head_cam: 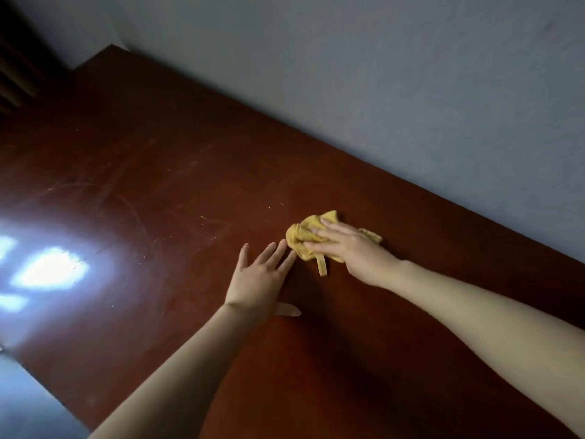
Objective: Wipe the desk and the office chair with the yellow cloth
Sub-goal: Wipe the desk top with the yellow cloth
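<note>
**Desk wiping under way, chair not in sight**

From where I stand, the work seems to be in its first part. The crumpled yellow cloth [300,236] lies on the dark red-brown wooden surface [158,172], toward the far edge near the wall. The right hand [351,248] presses it down with flat, straight fingers. Its grip is open, with nothing curled round the fabric. A narrow yellow strip [322,266] of the cloth sticks out from under this hand. The left hand [258,280] rests flat on the surface just beside the cloth, fingers spread, its grip open and holding nothing. Its fingertips are very near the cloth, but I cannot tell if they touch it.

I judge that much of the surface is left to wipe, because pale curved streaks and small specks [209,220] show to the left of the hands. The office chair is not in view, so that part looks not begun.

The surface stands against a plain grey-blue wall [380,90]. A strong white glare [47,270] lies on its left side. A dark slatted thing [15,74] is in the far left corner.
</note>
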{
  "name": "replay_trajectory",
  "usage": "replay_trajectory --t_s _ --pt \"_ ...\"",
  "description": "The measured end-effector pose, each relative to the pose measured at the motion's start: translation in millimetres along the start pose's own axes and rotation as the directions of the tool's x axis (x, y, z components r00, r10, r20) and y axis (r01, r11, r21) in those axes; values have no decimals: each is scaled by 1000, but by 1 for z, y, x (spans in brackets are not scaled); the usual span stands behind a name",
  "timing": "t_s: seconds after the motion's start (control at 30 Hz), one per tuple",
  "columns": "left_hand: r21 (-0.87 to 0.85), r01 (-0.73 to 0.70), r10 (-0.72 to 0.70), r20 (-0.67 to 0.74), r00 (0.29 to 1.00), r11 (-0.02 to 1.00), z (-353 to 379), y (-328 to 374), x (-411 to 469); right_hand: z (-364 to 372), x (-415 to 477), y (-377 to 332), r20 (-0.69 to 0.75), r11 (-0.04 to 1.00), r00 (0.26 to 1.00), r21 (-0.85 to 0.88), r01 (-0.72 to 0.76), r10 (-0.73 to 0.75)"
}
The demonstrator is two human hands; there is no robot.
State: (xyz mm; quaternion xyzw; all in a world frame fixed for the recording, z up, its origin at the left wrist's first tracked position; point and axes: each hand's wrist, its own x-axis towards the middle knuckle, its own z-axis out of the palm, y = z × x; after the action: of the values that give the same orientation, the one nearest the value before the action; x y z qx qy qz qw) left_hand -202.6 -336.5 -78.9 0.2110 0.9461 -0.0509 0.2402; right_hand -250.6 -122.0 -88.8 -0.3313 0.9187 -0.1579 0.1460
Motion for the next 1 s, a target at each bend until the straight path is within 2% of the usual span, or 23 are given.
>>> replay_trajectory --t_s 0.1,0.2,0.3,0.4,0.57,0.77,0.9,1.0 --pt "14 -59 58 15 998 998 -5 -16 3 7 -42 7 49 997 996 24 75 -76" --pt "107 -116 117 0 993 987 -7 -23 6 3 -74 27 68 998 995 1 69 -69" --pt "141 -126 129 -17 991 982 -5 -28 7 -6 -84 47 54 999 998 -22 -27 28" --pt "108 -118 119 -9 993 987 1 -29 6 -17 -79 68 -22 985 984 12 -174 174" --pt "38 -127 128 -50 990 991 11 -33 8 -29 -40 89 -135 922 912 42 -385 387" --pt "18 -162 163 -74 984 987 16 -37 8 -33 39 90 -228 849 834 -49 -526 503" --pt "7 -176 176 -83 981 984 16 -37 8 -34 84 80 -230 792 799 -144 -593 556" --pt "-37 -170 166 -79 983 985 15 -36 7 -37 113 62 -192 785 795 -145 -602 575"
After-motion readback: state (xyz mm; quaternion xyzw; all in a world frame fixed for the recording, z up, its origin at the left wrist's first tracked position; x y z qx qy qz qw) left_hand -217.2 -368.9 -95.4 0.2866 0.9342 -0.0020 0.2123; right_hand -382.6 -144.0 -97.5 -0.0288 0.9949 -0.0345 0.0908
